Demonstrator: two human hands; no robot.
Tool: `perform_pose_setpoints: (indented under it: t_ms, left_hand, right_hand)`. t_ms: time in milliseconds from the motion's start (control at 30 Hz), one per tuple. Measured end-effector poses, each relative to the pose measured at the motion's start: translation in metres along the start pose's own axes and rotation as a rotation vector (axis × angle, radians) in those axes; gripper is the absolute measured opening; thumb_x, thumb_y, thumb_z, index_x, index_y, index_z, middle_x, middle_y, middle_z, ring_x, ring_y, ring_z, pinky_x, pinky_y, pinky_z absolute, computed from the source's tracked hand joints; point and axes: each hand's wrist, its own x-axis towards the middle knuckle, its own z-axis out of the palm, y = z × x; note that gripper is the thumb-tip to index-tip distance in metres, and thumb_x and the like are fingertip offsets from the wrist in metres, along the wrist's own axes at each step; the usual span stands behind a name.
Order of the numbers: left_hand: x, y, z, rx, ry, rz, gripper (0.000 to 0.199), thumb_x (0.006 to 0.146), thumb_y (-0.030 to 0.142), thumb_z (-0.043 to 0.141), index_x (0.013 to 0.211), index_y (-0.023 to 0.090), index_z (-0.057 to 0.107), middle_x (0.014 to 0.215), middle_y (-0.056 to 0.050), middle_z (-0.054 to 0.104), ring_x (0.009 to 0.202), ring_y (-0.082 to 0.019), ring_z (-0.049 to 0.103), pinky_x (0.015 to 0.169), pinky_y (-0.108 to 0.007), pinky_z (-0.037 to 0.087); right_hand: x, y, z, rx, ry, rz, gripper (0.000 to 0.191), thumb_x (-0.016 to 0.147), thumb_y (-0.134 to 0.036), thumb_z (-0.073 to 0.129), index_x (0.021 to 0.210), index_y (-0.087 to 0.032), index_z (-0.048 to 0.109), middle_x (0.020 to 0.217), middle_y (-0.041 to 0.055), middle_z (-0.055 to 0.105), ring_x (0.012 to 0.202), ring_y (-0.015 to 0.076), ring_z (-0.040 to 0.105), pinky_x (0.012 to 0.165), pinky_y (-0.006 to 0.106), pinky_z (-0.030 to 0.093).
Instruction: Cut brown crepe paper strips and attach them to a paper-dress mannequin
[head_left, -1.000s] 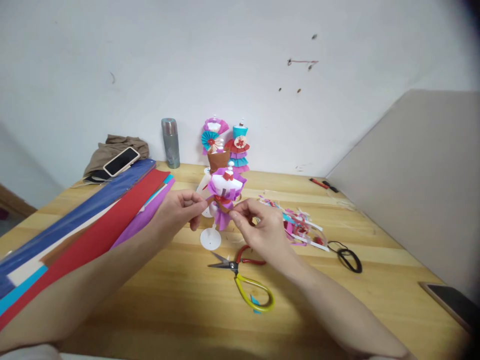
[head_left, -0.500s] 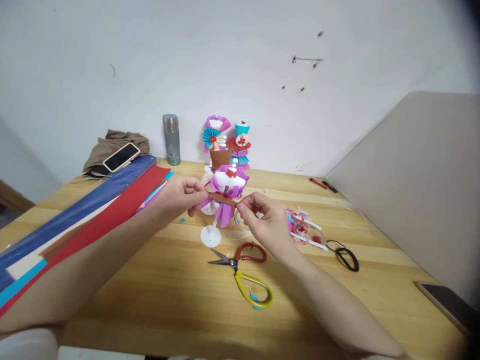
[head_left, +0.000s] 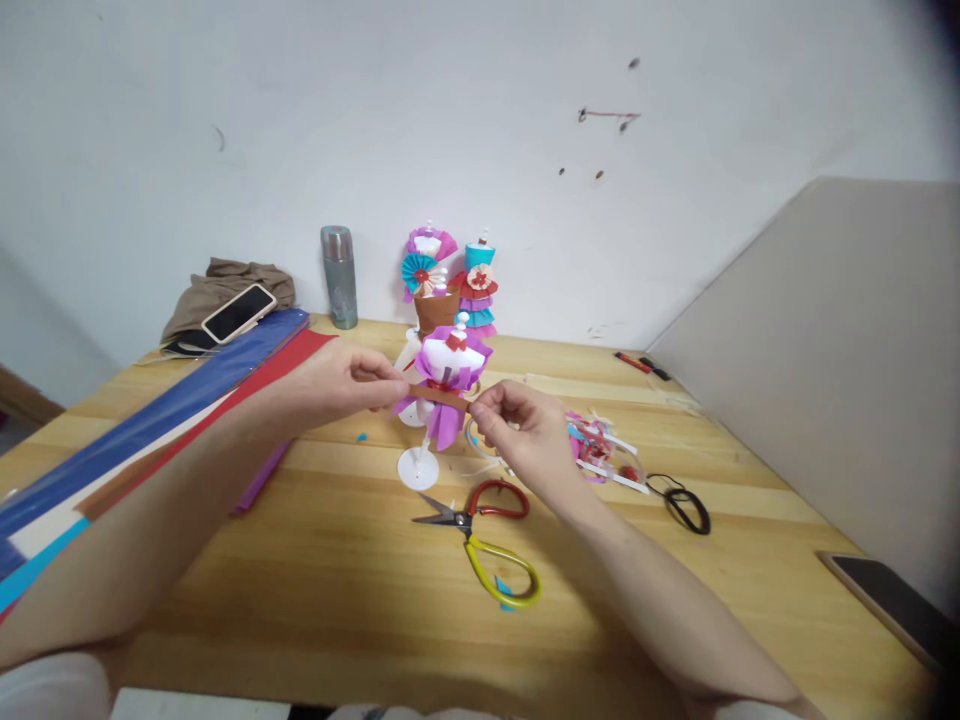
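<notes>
A narrow brown strip (head_left: 439, 396) is stretched between my two hands, in front of the waist of a small white dress form (head_left: 453, 362) with purple frills and a red collar. My left hand (head_left: 367, 380) pinches the strip's left end; my right hand (head_left: 521, 425) pinches its right end between thumb and forefinger. The form stands upright on a round white base (head_left: 418, 468). Open scissors (head_left: 469, 522) with one red and one yellow handle lie below it on the wooden table (head_left: 337, 600).
Behind stand more decorated forms (head_left: 480, 285) and a grey bottle (head_left: 340, 280). Coloured paper sheets (head_left: 172, 405), a cloth (head_left: 247, 275) and a phone (head_left: 238, 313) lie left. Right are paper scraps (head_left: 600, 450), a black loop (head_left: 688, 510), a pen (head_left: 632, 362) and another phone (head_left: 892, 600).
The view has shifted slightly. My left hand has flattened a little over the strip's end, and a purple paper edge now shows below my left forearm. Both hands keep hold of the strip.
</notes>
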Motion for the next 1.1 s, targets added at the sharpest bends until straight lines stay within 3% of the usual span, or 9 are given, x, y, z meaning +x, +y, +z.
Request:
perform_pose_setpoints:
  t_ms: [133,200,267,367,533,633,800,1000,1100]
  left_hand:
    - [-0.014,0.001,-0.006,0.281,0.320,0.163,0.023,0.076,0.042,0.066,0.076,0.021,0.075,0.071,-0.001,0.073,0.067,-0.017,0.065,0.060,-0.025,0.046]
    - [-0.025,0.004,-0.003,0.435,0.502,0.352,0.018,0.080,0.039,0.067,0.079,0.022,0.074,0.080,-0.002,0.075,0.076,-0.019,0.065,0.069,-0.028,0.047]
    - [-0.037,0.010,0.003,0.545,0.543,0.557,0.014,0.085,0.033,0.066,0.083,0.021,0.072,0.085,-0.004,0.074,0.083,-0.019,0.062,0.075,-0.030,0.047]
    - [-0.052,0.020,0.015,0.601,0.375,0.674,0.012,0.090,0.019,0.058,0.091,0.021,0.070,0.089,-0.003,0.072,0.084,-0.017,0.058,0.077,-0.030,0.046]
    - [-0.056,0.021,0.033,0.550,0.108,0.632,0.019,0.091,0.012,0.053,0.089,0.019,0.070,0.078,-0.001,0.067,0.076,-0.015,0.058,0.067,-0.025,0.044]
    - [-0.052,0.015,0.036,0.463,0.080,0.566,0.019,0.090,0.014,0.054,0.081,0.019,0.070,0.072,-0.001,0.065,0.072,-0.014,0.057,0.063,-0.024,0.042]
    - [-0.047,0.014,0.031,0.383,0.025,0.476,0.026,0.088,0.015,0.055,0.108,0.021,0.069,0.081,-0.001,0.069,0.075,-0.014,0.059,0.067,-0.024,0.043]
    - [-0.039,0.018,0.028,0.311,-0.238,0.440,0.019,0.087,0.018,0.055,0.077,0.018,0.071,0.073,-0.001,0.068,0.070,-0.013,0.058,0.064,-0.023,0.040]
    - [-0.036,0.018,0.029,0.256,-0.184,0.366,0.019,0.085,0.020,0.055,0.069,0.016,0.066,0.064,0.000,0.062,0.059,-0.011,0.050,0.056,-0.022,0.035]
  right_hand:
    - [-0.005,-0.007,-0.003,-0.063,-0.018,-0.071,0.018,0.080,-0.028,0.057,0.065,-0.018,0.057,0.053,-0.0018,0.055,0.047,0.0095,0.047,0.046,0.023,0.036]
    - [-0.010,-0.012,-0.004,-0.123,-0.033,-0.149,0.017,0.081,-0.023,0.056,0.065,-0.018,0.057,0.053,-0.0019,0.056,0.048,0.0091,0.047,0.047,0.022,0.036]
    - [-0.016,-0.017,-0.005,-0.190,-0.076,-0.254,0.018,0.083,-0.018,0.055,0.065,-0.017,0.057,0.055,-0.0016,0.057,0.049,0.0089,0.048,0.049,0.022,0.036]
    - [-0.025,-0.025,-0.006,-0.251,-0.165,-0.445,0.019,0.086,-0.013,0.053,0.067,-0.017,0.056,0.056,-0.0013,0.057,0.050,0.0090,0.050,0.050,0.022,0.036]
    - [-0.033,-0.036,-0.010,-0.225,-0.220,-0.608,0.017,0.086,-0.008,0.053,0.074,-0.018,0.055,0.058,-0.0021,0.058,0.052,0.0090,0.051,0.053,0.022,0.037]
    - [-0.034,-0.042,-0.014,-0.211,-0.219,-0.617,0.017,0.087,-0.008,0.052,0.075,-0.019,0.054,0.058,-0.0025,0.057,0.051,0.0088,0.050,0.052,0.022,0.037]
    - [-0.032,-0.044,-0.016,-0.221,-0.243,-0.623,0.016,0.086,-0.008,0.053,0.075,-0.019,0.055,0.058,-0.0032,0.055,0.051,0.0087,0.049,0.052,0.022,0.036]
    - [-0.033,-0.046,-0.017,-0.247,-0.307,-0.568,0.017,0.087,-0.012,0.053,0.072,-0.019,0.057,0.055,-0.0030,0.055,0.049,0.0091,0.048,0.051,0.023,0.036]
    - [-0.031,-0.046,-0.016,-0.229,-0.279,-0.432,0.021,0.088,-0.016,0.052,0.067,-0.019,0.056,0.056,-0.0014,0.059,0.050,0.0094,0.051,0.050,0.023,0.038]
